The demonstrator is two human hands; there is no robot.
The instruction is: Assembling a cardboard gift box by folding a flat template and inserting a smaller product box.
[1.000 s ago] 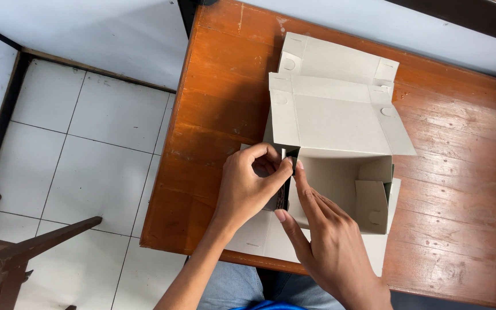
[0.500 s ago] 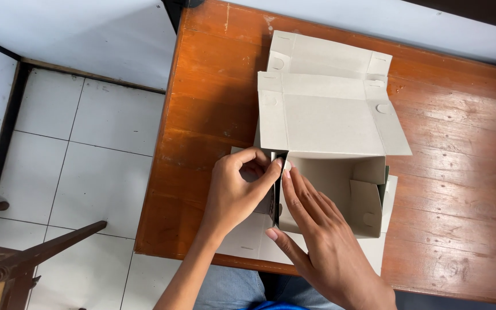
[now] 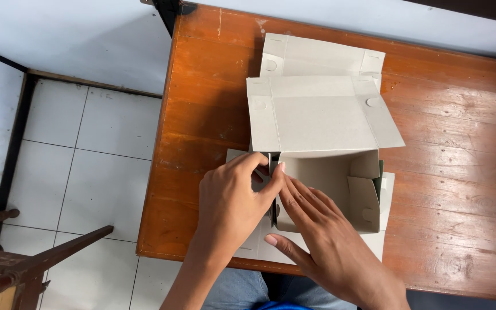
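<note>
Bright even daylight – sharp focus, soft shadows, faint glare on table [image 3: 466, 172].

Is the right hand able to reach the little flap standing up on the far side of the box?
Probably yes. The right hand lies at the box's near-left wall, and the open inside between it and the flap holds nothing.

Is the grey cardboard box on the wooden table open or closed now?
Open. The cardboard box shows its empty inside, and its lid stands raised behind it. Both hands press its left wall.
</note>
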